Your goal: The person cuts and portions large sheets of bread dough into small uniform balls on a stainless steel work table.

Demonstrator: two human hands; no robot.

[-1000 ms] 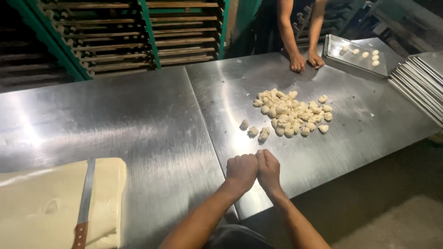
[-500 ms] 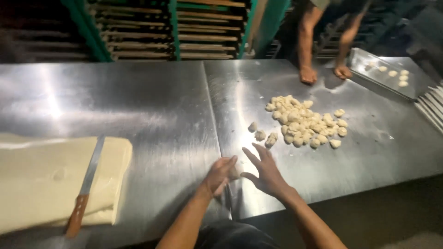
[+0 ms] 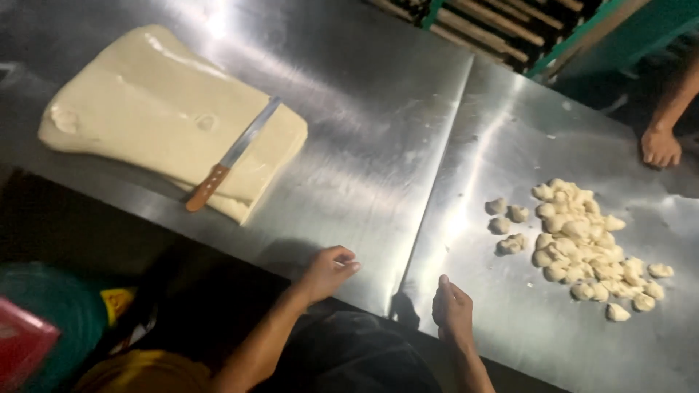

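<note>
The left hand (image 3: 328, 271) rests at the near edge of the steel desk (image 3: 378, 131), its fingers curled loosely inward and holding nothing. The right hand (image 3: 451, 311) sits just to its right at the same edge, thumb raised, fingers bent in a relaxed, half-closed way, also empty. The two hands are apart, with the seam between the desk's two steel sheets running between them.

Nearest the right hand, further right and a little farther off, lies a heap of small dough pieces (image 3: 582, 240), with a few loose pieces (image 3: 507, 225) scattered on its left side.

Far to the left lies a large flat slab of dough (image 3: 145, 109), its long axis running from far left to near right. A knife (image 3: 231, 156) lies on top of the slab's right part, its wooden handle pointing toward the near edge and its blade pointing away to the far right.

At the far right edge, another person's hand (image 3: 660, 145) rests on the desk. Green racks (image 3: 510, 22) stand beyond the desk.
</note>
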